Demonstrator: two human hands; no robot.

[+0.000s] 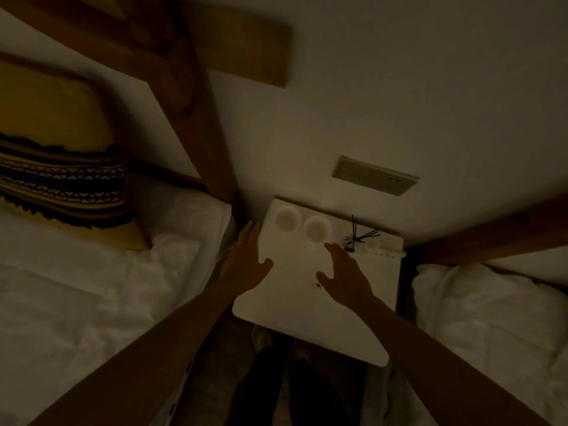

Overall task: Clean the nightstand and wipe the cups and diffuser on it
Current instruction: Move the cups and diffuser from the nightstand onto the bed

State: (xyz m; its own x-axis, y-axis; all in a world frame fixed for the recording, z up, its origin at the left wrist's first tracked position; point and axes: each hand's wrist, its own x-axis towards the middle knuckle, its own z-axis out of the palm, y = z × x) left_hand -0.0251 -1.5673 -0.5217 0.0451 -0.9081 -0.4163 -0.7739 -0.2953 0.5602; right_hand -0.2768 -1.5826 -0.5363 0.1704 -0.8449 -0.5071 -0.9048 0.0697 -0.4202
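Observation:
The room is dim. A white nightstand [295,305] stands between two beds. Two white cups sit at its back: one [288,219] at the far left corner, the other [317,228] just right of it. A reed diffuser [358,236] with dark sticks stands at the back right. My left hand [248,256] lies open along the nightstand's left edge, fingers pointing to the wall. My right hand [342,269] hovers open over the top, fingers spread, its fingertips just short of the right cup and the diffuser. Neither hand holds anything.
A white-sheeted bed [101,296] with a yellow patterned pillow [61,179] lies to the left, another white bed [491,318] to the right. Dark wooden beams [190,118] rise beside the nightstand. A wall socket plate [375,175] sits above it. A small dark speck [315,284] marks the nightstand's top.

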